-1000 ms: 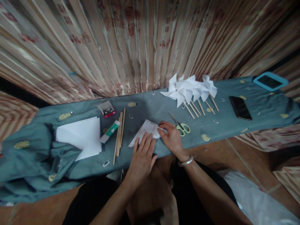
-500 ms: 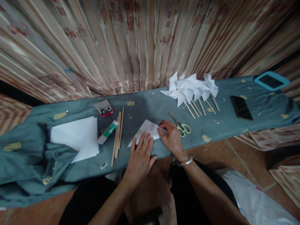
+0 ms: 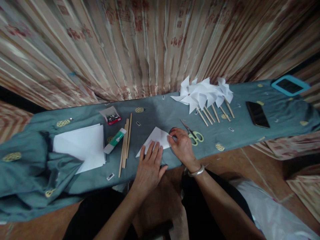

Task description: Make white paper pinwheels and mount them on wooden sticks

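Observation:
A folded sheet of white paper [image 3: 158,134], triangular in outline, lies on the cloth-covered table in front of me. My left hand [image 3: 149,165] rests flat on its lower left part, fingers stretched out. At the paper's right corner, my right hand [image 3: 182,145] has its thumb and fingers pinched on the edge; a silver bangle circles that wrist. Just beyond the right hand are scissors [image 3: 196,137] with light green handles, their blades pointing away to the upper left. Left of the paper lie several wooden sticks [image 3: 125,145].
White paper pinwheels [image 3: 200,95] on sticks lie at the back right, near a black phone [image 3: 258,115] and a blue-framed tablet [image 3: 280,80]. On the left are stacked white sheets [image 3: 80,140], a green-and-white box [image 3: 115,141] and a red box of small metal pieces [image 3: 112,118]. A curtain hangs behind.
Almost nothing differs. Both hands keep their places on the folded paper, and the view has shifted only very slightly.

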Demonstrator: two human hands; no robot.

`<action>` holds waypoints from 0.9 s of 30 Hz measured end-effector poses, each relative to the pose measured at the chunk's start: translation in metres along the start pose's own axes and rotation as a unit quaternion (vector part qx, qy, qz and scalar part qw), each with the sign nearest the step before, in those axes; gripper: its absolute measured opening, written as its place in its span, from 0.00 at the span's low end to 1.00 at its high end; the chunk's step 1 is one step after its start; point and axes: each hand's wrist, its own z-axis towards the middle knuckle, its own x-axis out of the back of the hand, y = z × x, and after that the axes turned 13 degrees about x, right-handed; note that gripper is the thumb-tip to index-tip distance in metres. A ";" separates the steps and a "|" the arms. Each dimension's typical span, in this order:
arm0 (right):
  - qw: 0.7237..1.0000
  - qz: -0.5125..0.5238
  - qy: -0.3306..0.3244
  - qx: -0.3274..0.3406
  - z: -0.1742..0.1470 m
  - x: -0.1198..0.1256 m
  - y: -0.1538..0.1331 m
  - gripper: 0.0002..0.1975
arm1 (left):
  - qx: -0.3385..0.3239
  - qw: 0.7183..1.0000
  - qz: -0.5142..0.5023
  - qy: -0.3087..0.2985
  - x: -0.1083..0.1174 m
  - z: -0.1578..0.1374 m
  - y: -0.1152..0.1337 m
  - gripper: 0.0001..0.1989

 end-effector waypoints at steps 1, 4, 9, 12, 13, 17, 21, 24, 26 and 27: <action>1.000 -0.005 -0.002 0.006 -0.001 0.000 0.000 0.07 | 0.000 1.000 0.001 -0.001 0.000 0.000 0.000 0.29; 0.999 -0.023 -0.010 0.025 -0.003 0.001 -0.002 0.11 | 0.001 1.000 0.002 -0.003 0.000 0.000 0.000 0.28; 0.997 -0.059 -0.018 0.056 -0.009 0.005 -0.008 0.23 | 0.004 1.000 0.002 -0.005 0.001 0.000 0.000 0.27; 0.994 -0.085 -0.023 0.064 -0.016 0.006 -0.012 0.28 | 0.006 1.000 0.002 0.000 0.000 0.000 0.000 0.27; 0.993 -0.091 -0.026 0.065 -0.018 0.006 -0.014 0.29 | 0.007 1.000 0.002 0.003 -0.001 0.000 0.000 0.27; 0.991 -0.103 -0.044 0.069 -0.027 0.004 -0.018 0.28 | 0.001 1.000 0.003 0.017 -0.003 0.000 -0.001 0.27; 0.989 -0.111 -0.060 0.071 -0.030 0.004 -0.021 0.26 | -0.008 0.999 0.022 0.026 -0.004 0.000 -0.001 0.28; 0.990 -0.114 -0.064 0.058 -0.029 0.005 -0.023 0.27 | -0.017 0.999 0.031 0.035 -0.006 0.001 -0.001 0.27; 0.990 -0.114 -0.068 0.044 -0.028 0.006 -0.023 0.28 | -0.021 0.998 0.026 0.045 -0.008 0.002 -0.002 0.27; 0.990 -0.112 -0.073 0.039 -0.027 0.006 -0.023 0.30 | -0.023 0.998 0.022 0.049 -0.009 0.002 -0.003 0.27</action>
